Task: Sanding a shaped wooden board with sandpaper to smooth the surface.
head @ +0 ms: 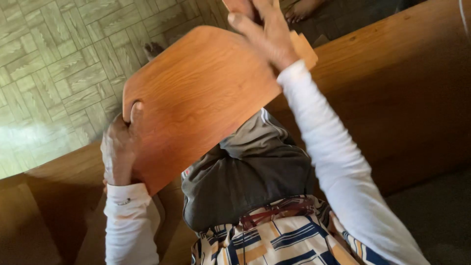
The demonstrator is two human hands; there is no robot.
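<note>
A flat orange-brown wooden panel (196,93) with rounded corners is held up in front of me, tilted. My left hand (120,147) grips its lower left edge, thumb on the face. My right hand (262,32) clasps its upper right end near a squared tab. Both arms wear white sleeves. Below the panel lies grey trouser fabric (245,176) and a striped blue, white and tan cloth (279,240).
A long wooden bench or frame (402,88) runs diagonally behind the panel. Pale patterned parquet-style floor (59,64) fills the upper left. Another person's bare foot (301,9) shows at the top edge. Red-framed glasses (274,211) hang on the striped cloth.
</note>
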